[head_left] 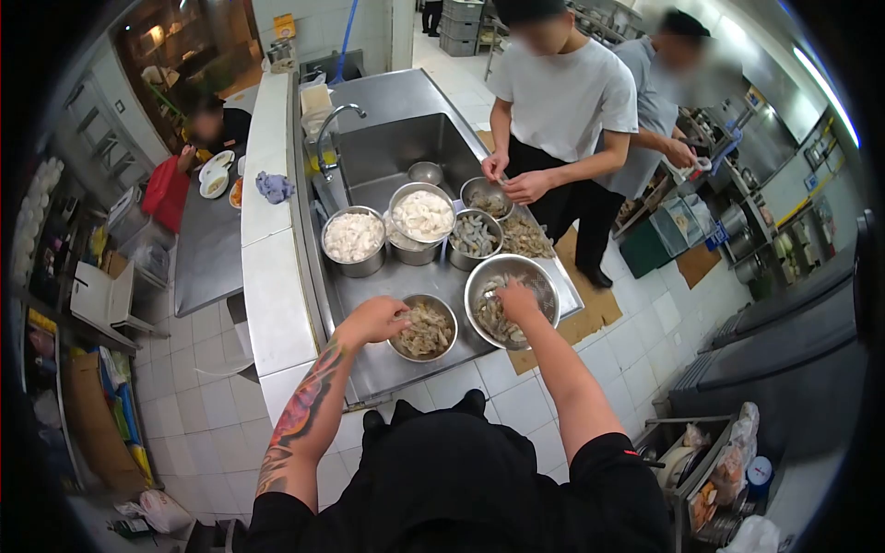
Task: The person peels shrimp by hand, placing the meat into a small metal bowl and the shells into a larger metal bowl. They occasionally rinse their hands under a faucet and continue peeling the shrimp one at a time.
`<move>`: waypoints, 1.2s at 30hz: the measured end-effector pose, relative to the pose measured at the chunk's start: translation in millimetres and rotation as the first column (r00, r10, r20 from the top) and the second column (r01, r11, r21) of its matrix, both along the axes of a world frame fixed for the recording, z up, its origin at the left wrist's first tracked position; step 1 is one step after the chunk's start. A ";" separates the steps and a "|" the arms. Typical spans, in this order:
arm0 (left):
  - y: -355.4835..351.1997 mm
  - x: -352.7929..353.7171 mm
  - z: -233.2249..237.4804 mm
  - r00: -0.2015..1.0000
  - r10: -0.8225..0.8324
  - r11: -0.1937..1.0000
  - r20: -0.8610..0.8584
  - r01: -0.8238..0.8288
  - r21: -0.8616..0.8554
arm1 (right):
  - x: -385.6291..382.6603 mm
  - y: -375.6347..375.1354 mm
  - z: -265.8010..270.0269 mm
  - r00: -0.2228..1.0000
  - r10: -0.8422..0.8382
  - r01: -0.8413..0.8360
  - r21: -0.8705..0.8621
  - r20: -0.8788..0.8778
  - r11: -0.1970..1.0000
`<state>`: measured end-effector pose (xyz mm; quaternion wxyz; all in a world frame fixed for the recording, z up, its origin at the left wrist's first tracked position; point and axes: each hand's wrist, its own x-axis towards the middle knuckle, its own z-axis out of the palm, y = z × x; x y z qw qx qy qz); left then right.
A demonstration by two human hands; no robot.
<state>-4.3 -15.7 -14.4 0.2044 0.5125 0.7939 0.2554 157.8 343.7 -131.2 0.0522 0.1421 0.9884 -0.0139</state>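
Note:
My left hand (pixel 376 320) is over the left rim of a steel bowl (pixel 450 346), its fingers slightly apart and nothing visible in them. Greyish-brown shrimp shells or shrimp (pixel 424 327) fill that bowl. To the right, my right hand (pixel 518 302) reaches down into a large perforated steel colander (pixel 544 288). Its fingers are closed among the raw grey shrimp (pixel 493 318) there, and the fingertips are partly hidden. Behind the colander stands a pot of grey shrimp (pixel 475 235). Two steel pots of pale peeled shrimp (pixel 353 237) (pixel 423 216) stand further left.
A steel sink (pixel 396 147) with a faucet (pixel 343 112) lies beyond the pots. One co-worker in a white shirt (pixel 572 92) handles something small over a bowl (pixel 486 196); another (pixel 636 83) stands behind. Loose shrimp or shells (pixel 525 238) lie at the counter's right edge. A tiled ledge (pixel 272 267) borders the left.

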 end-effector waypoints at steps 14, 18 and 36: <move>7.4 3.3 -2.9 0.999 -0.054 0.993 0.002 0.054 -0.109 | 36.1 1.0 60.7 0.929 -0.206 0.074 -0.391 -0.308 0.917; 5.4 4.9 -3.5 0.998 -0.054 0.994 0.019 0.056 -0.090 | 40.5 -15.4 82.4 0.906 -0.258 0.107 -0.409 -0.335 0.906; 16.0 13.4 17.5 0.787 0.111 0.970 0.607 -0.220 0.107 | -5.2 -153.7 124.2 0.833 -0.093 -0.267 -0.543 -0.546 0.796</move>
